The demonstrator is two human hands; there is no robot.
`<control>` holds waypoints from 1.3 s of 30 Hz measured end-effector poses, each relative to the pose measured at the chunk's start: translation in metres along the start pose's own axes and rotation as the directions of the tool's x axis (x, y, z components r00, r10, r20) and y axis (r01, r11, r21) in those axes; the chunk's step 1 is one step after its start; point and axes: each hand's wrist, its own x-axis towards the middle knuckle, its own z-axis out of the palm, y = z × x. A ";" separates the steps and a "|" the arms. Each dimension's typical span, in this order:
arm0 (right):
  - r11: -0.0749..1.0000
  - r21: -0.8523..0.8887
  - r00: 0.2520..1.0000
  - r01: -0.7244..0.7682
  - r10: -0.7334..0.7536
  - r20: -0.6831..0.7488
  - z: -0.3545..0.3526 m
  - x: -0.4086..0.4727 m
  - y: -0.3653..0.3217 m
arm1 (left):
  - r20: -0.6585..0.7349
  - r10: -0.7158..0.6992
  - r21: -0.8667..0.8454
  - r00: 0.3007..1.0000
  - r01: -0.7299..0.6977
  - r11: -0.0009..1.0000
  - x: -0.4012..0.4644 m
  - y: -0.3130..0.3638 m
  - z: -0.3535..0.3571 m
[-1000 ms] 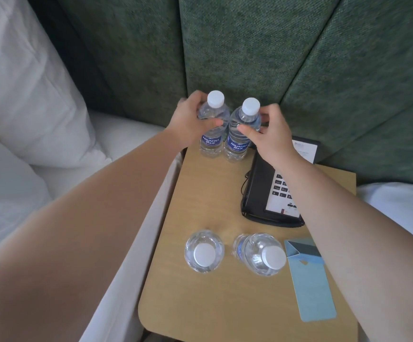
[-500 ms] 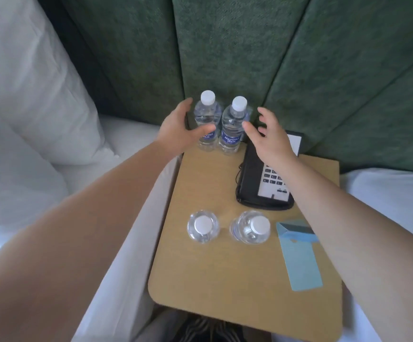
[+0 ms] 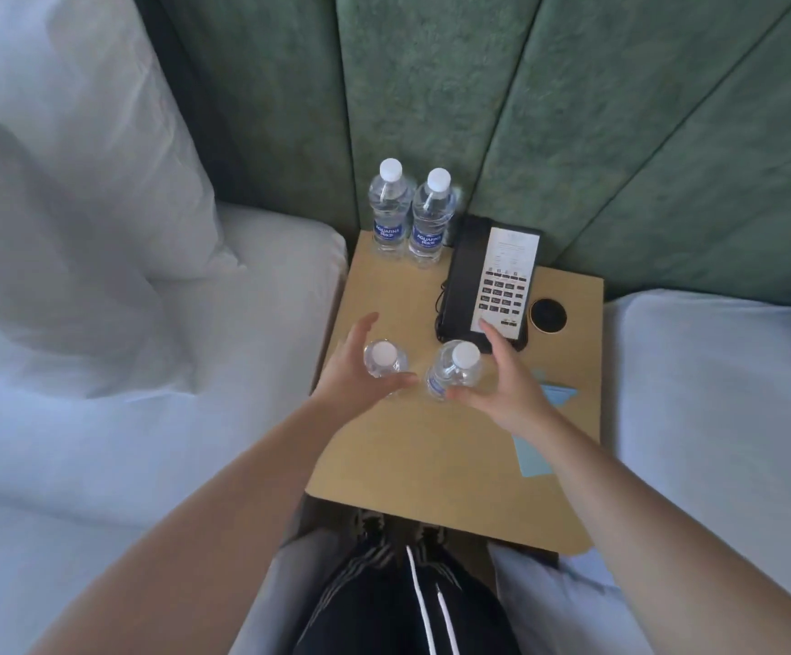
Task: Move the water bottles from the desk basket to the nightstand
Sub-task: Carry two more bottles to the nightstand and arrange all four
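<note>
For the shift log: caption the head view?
Both hands reach for two front bottles on the nightstand; two stand behind.

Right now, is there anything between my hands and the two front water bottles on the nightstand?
Nothing visible. The left hand is open around the front left bottle, the right hand open around the front right bottle. The phone sits behind them.
</note>
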 end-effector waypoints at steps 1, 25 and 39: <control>1.000 -0.004 1.000 0.003 -0.003 -0.013 0.005 0.000 0.002 | -0.027 -0.020 0.007 0.999 0.020 1.000 0.000 -0.002 0.007; 0.988 -0.076 0.991 0.134 -0.134 0.015 0.025 0.106 -0.024 | 0.006 0.074 0.075 0.997 -0.074 0.994 0.101 0.022 -0.034; 0.969 -0.126 0.973 0.215 -0.224 -0.062 0.006 0.164 -0.027 | -0.158 0.213 0.026 0.964 -0.212 0.977 0.155 0.015 -0.033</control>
